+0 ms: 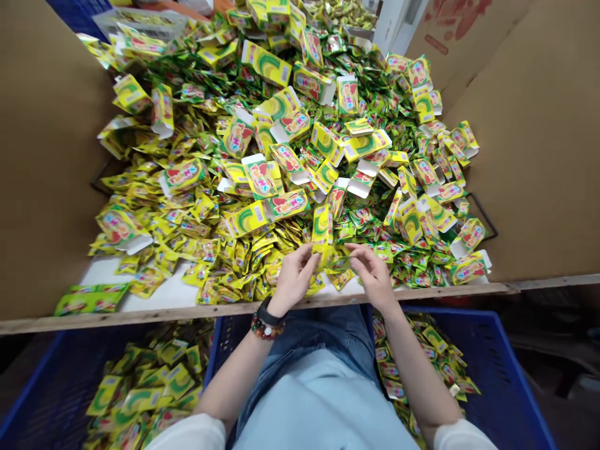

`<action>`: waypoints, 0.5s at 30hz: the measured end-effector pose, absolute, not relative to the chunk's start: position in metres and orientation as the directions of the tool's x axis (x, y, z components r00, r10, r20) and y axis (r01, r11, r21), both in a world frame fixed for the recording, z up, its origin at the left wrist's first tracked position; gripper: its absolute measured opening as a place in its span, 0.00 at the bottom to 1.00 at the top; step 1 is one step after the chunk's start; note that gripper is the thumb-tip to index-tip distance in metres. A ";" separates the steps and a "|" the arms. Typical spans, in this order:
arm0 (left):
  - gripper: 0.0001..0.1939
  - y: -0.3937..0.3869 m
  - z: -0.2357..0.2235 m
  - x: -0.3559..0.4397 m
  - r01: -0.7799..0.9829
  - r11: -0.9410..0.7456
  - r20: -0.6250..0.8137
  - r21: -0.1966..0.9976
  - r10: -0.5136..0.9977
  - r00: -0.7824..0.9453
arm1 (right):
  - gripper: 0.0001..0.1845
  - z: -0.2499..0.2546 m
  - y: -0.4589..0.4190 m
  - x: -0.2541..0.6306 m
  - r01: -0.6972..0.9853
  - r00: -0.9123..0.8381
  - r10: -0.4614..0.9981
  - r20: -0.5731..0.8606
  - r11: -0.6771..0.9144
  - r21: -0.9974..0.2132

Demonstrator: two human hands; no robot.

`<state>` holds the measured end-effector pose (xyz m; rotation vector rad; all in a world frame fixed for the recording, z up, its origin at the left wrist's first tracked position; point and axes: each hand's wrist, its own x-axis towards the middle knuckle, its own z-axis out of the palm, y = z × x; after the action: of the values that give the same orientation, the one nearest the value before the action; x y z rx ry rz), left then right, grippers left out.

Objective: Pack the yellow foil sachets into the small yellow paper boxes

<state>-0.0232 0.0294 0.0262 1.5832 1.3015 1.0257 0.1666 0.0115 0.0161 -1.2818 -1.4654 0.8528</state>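
Observation:
At the front of the table, my left hand [298,274] pinches a small yellow sachet [324,255] between thumb and fingers. Just to its right, my right hand [373,275] has its thumb and forefinger curled at a green sachet [341,261]; blur there hides the exact grip. A yellow-and-green carton [322,224] stands right behind the fingertips. Loose yellow sachets [244,259] are heaped beside my left hand. Green sachets [412,265] spread beyond my right hand.
Open-ended small cartons [281,112] lie all over the sachet pile. Cardboard walls [47,156] flank both sides, with a wooden edge [164,312] in front. Below it, blue crates [501,362] hold packed cartons [154,381]. Joined green sachets [91,299] lie at the front left.

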 end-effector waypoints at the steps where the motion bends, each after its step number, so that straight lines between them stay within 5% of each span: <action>1: 0.15 0.028 0.025 -0.020 0.233 -0.102 0.061 0.967 0.982 0.178 | 0.07 0.021 0.008 0.163 0.273 -0.007 0.986 0.168 0.163 -0.948; 8: 0.18 0.013 0.013 0.001 0.030 -0.078 0.071 0.996 0.979 0.191 | 0.13 0.024 0.002 0.144 0.107 0.133 0.990 0.045 0.031 -0.994; 12: 0.13 0.012 0.018 -0.002 0.241 -0.242 0.185 0.940 0.954 0.236 | 0.15 0.018 -0.008 0.150 -0.039 0.101 0.995 -0.027 -0.023 -0.999; 15: 0.16 0.035 0.031 -0.012 0.493 -0.469 0.276 0.733 0.867 0.415 | 0.14 0.014 -0.015 0.163 -0.082 0.265 0.963 -0.045 -0.024 -0.996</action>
<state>-0.0125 0.0352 0.0314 2.1172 1.1493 0.8790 0.1631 -0.0149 0.0138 -1.2928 -0.9364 1.0687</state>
